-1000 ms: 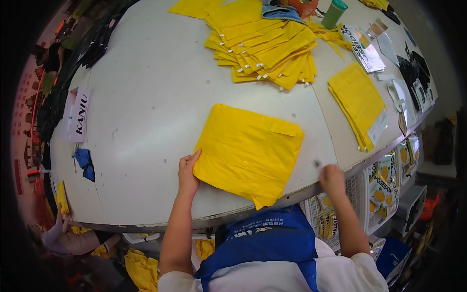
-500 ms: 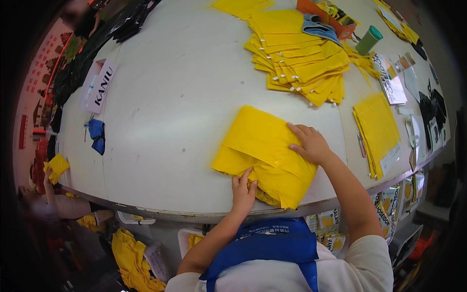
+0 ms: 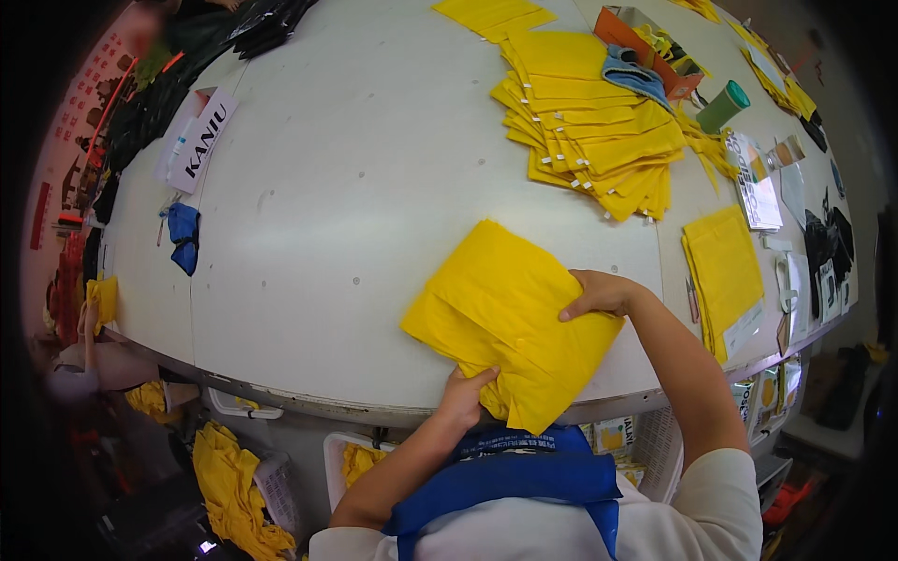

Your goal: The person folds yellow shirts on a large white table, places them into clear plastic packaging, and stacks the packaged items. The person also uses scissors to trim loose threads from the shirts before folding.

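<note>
A folded bundle of yellow fabric lies tilted at the table's near edge, its lowest corner hanging past that edge. My left hand grips its near-left side, thumb on top and the other fingers hidden underneath. On the opposite side, my right hand pinches the right edge, also with the thumb on top. A loose fold shows near my left thumb. Beyond the bundle spreads a fanned stack of flat yellow pieces with small white tags.
Right of my right hand lie a folded yellow piece and a slim pinkish tool. At the back right stand an orange box and a green-lidded container. A white sign is far left. Yellow fabric fills a basket below.
Both hands have shifted from lying on the bundle to gripping its edges, thumbs on top. The bundle has moved slightly toward me, its near corner now past the table edge.
</note>
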{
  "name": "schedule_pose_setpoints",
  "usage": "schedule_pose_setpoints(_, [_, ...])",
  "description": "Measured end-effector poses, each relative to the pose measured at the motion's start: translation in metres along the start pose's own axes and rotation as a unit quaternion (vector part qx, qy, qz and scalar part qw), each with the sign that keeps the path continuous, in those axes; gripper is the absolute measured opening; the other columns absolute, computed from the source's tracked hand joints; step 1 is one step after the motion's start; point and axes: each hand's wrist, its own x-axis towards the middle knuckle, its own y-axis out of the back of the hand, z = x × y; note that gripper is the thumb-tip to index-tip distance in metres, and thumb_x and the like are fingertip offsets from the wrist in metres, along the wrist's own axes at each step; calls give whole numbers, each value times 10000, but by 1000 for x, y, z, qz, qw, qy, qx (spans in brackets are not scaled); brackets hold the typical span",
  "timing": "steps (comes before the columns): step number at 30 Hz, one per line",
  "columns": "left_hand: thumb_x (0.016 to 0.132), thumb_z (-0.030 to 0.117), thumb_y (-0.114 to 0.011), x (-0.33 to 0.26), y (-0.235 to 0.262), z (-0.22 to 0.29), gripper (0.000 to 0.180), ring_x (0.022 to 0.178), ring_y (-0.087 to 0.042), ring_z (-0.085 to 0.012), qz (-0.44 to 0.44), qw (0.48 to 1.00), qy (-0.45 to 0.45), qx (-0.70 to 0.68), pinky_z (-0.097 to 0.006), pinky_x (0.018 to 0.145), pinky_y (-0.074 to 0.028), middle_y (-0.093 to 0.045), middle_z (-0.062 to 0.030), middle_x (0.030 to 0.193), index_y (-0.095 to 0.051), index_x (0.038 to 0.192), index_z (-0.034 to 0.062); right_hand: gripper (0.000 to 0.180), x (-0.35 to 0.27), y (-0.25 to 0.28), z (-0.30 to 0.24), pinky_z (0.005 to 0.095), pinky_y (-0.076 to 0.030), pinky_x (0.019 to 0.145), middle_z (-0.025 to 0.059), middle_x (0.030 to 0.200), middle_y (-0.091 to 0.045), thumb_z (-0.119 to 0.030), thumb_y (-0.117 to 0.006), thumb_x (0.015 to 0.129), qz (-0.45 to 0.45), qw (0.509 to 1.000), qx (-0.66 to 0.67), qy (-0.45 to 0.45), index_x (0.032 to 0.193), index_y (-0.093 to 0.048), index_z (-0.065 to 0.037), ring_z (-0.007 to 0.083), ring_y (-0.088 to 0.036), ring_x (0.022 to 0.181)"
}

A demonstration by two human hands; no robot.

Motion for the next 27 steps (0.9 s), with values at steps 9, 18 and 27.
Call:
schedule_pose_setpoints(9, [841,-13,-599,9,-12,-20,375,1029,-596,-251,37,999,39,-10,-366,869,-494,-597,-109,1147,-507,1203,12,517,2,-60,3,406,-485,741,196,916,-643,-183,-696,684,278,804,-519,81,1148,-520,-36,368,-618,810])
schedule_pose_setpoints(18, [951,265,-494,-9,-28,-7,389,1097,-550,-187,-11,990,137,-36,-349,841,-494,-558,-52,1214,-433,1308,121,1069,-30,-160,32,546,-318,930,288,1190,-455,-553,-783,490,295,679,-635,221,1254,-402,91,400,-462,1083])
schedule_pose_setpoints(27, [897,151,-559,-6,-15,-4,315,1068,-495,-139,-115,982,-19,151,-268,922,-376,-545,-66,1155,-546,1164,-15,831,-5,-106,20,479,-259,1083,231,994,-577,-354,-775,594,288,779,-549,93,1223,-402,40,332,-595,965])
